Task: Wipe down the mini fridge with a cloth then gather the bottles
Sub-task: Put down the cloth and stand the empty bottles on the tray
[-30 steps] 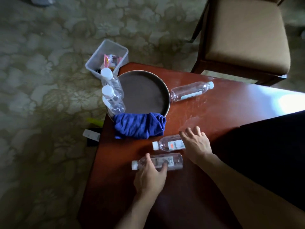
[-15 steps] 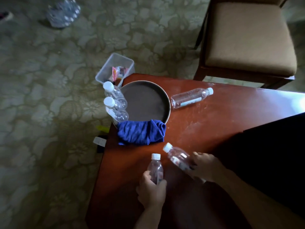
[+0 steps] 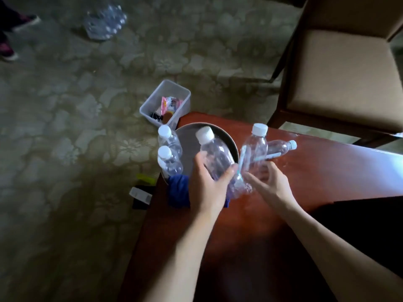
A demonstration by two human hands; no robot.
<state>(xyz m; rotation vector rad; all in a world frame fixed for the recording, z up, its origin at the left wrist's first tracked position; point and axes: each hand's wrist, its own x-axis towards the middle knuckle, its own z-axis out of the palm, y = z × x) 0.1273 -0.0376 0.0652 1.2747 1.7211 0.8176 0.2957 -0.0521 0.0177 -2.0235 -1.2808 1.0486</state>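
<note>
My left hand (image 3: 207,184) grips a clear water bottle (image 3: 214,153) with a white cap, held up over the round dark tray (image 3: 187,138). My right hand (image 3: 269,184) grips a second clear bottle (image 3: 255,149), upright and just right of the tray. Two more bottles (image 3: 170,153) stand at the tray's left edge. Another bottle (image 3: 281,147) lies on its side on the red-brown table (image 3: 316,171), partly behind the one in my right hand. The blue cloth (image 3: 177,190) lies bunched at the tray's near edge, half hidden by my left hand.
A clear plastic bin (image 3: 166,103) with small packets sits on the carpet beyond the table corner. A brown cushioned chair (image 3: 342,73) stands at the far right. A pack of bottles (image 3: 104,20) lies on the floor far left, near a person's shoes (image 3: 8,51).
Both hands have lifted their bottles off the table and carried them forward to the tray. The camera view has tilted up and moved closer.
</note>
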